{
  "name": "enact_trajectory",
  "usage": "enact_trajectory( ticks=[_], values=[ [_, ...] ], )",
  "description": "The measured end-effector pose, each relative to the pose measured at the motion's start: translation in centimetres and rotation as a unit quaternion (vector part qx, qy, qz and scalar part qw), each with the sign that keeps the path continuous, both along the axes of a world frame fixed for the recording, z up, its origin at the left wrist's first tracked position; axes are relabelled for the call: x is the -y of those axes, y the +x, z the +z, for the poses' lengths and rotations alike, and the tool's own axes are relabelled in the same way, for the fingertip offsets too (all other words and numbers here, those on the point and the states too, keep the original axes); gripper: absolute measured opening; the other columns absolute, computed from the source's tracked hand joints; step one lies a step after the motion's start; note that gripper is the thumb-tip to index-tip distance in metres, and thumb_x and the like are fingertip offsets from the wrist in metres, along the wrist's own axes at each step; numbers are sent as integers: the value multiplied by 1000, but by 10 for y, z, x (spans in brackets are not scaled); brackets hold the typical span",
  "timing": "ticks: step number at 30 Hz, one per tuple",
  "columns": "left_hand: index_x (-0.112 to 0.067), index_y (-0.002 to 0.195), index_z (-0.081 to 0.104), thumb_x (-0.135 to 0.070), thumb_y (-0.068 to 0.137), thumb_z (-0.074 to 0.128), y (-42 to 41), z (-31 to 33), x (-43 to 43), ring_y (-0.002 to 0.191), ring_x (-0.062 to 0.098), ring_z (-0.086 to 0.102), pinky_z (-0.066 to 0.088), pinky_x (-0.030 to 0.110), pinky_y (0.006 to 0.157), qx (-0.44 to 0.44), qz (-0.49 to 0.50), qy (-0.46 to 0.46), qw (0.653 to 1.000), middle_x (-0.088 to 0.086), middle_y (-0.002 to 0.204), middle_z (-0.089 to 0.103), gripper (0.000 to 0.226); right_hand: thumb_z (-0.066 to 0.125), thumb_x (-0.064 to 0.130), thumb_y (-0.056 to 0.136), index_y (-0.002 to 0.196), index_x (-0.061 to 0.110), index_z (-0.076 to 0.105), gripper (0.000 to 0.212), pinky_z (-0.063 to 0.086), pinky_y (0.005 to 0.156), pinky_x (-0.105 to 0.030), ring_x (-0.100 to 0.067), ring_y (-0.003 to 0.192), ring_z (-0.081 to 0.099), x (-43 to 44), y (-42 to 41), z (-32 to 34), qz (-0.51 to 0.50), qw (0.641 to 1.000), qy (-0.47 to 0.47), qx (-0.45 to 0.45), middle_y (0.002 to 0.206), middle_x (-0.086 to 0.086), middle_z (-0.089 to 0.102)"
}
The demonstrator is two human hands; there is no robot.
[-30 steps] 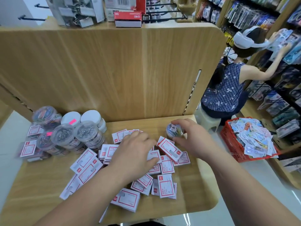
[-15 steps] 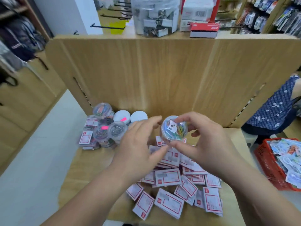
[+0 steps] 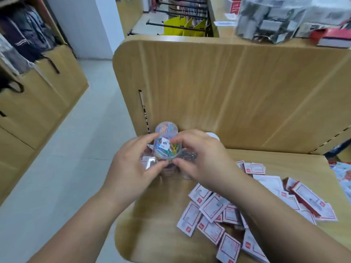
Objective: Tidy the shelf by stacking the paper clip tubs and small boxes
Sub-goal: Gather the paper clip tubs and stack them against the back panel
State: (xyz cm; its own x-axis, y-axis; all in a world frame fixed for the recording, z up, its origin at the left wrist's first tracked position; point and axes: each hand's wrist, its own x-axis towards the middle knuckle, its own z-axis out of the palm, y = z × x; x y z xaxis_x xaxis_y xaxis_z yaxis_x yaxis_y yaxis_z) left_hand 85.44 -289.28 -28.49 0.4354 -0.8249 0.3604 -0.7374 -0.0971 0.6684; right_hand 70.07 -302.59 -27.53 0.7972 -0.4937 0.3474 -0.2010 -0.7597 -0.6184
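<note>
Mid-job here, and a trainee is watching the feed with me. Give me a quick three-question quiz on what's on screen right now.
1. True or false: the left hand and the right hand both hold the clear tub.
2. The small boxes are: A) scattered loose on the shelf; B) stacked neatly against the back panel; C) held in the left hand.
3. What fills the held tub?
Key: 1 true; 2 A; 3 coloured paper clips.
</note>
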Motion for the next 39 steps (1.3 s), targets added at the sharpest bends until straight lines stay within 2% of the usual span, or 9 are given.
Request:
enact_trajectory(
  ticks=[4, 8, 13, 20, 23, 28, 32, 36, 39],
  values=[
    [-23, 126, 61, -24, 69, 87, 23, -23, -1, 94, 3, 56, 41, 14, 88, -12, -5, 26, 1000, -13, 114, 63, 63, 76, 37, 70, 105, 25, 71, 37, 49, 85, -45, -24, 100, 61, 0, 23, -15, -34, 991, -114, -56, 108, 6, 71],
    [-20, 125, 62, -21, 68, 89, 27, -37, 3, 90, 8, 52, 40, 20, 86, 8, -20, 30, 999, -20, 101, 56, 63, 73, 42, 69, 97, 30, 71, 30, 48, 79, -48, -26, 97, 57, -4, 24, -24, -65, 983, -156, -71, 103, 12, 70],
    [-23, 127, 61, -28, 69, 87, 28, -42, 5, 90, 2, 46, 39, 21, 87, 28, -45, 21, 998, -12, 111, 63, 65, 71, 44, 70, 95, 32, 71, 28, 48, 77, -45, -24, 95, 58, -8, 13, -23, -90, 981, -160, -68, 98, 14, 69],
    [-26, 132, 59, -32, 70, 87, 24, -44, 12, 111, 16, 56, 48, 37, 96, 23, -54, 33, 998, -7, 122, 64, 68, 65, 50, 73, 103, 34, 70, 34, 36, 81, -33, -20, 104, 54, -10, -1, -25, -120, 979, -147, -80, 109, 13, 65],
    [-25, 130, 60, -34, 68, 87, 25, -43, 11, 113, 18, 56, 46, 36, 97, 30, -55, 32, 998, -7, 122, 63, 69, 63, 54, 75, 107, 33, 69, 39, 42, 84, -38, -20, 107, 55, -9, -7, -23, -124, 980, -132, -86, 114, 12, 64],
    [-16, 112, 67, -38, 70, 79, 15, -37, 1, 93, 14, 55, 46, 28, 84, 57, -15, -51, 997, -4, 106, 63, 49, 68, 49, 80, 108, 28, 68, 35, 45, 89, -45, -20, 107, 56, 1, -39, -17, -165, 978, -108, -69, 115, 9, 64],
    [-13, 91, 69, -32, 76, 79, -14, -40, -4, 76, 13, 55, 49, 31, 71, 94, -102, -104, 985, -3, 87, 64, 26, 70, 44, 81, 105, 23, 70, 31, 43, 91, -36, -22, 102, 57, 10, -80, -18, -194, 973, -100, -76, 108, 4, 65],
    [-21, 89, 66, -37, 80, 75, -45, -56, -4, 76, 13, 58, 51, 31, 68, 88, -159, -74, 981, -7, 84, 62, 21, 74, 38, 80, 99, 22, 70, 26, 48, 85, -39, -21, 98, 60, 10, -115, -23, -206, 973, -71, -79, 103, 6, 63],
    [-23, 92, 67, -46, 77, 71, -63, -67, -3, 80, 14, 59, 52, 33, 70, 78, -146, 9, 986, -10, 89, 62, 28, 68, 44, 79, 98, 24, 70, 27, 47, 86, -40, -19, 98, 59, 8, -131, -34, -198, 972, -73, -104, 102, 7, 63]
  ],
)
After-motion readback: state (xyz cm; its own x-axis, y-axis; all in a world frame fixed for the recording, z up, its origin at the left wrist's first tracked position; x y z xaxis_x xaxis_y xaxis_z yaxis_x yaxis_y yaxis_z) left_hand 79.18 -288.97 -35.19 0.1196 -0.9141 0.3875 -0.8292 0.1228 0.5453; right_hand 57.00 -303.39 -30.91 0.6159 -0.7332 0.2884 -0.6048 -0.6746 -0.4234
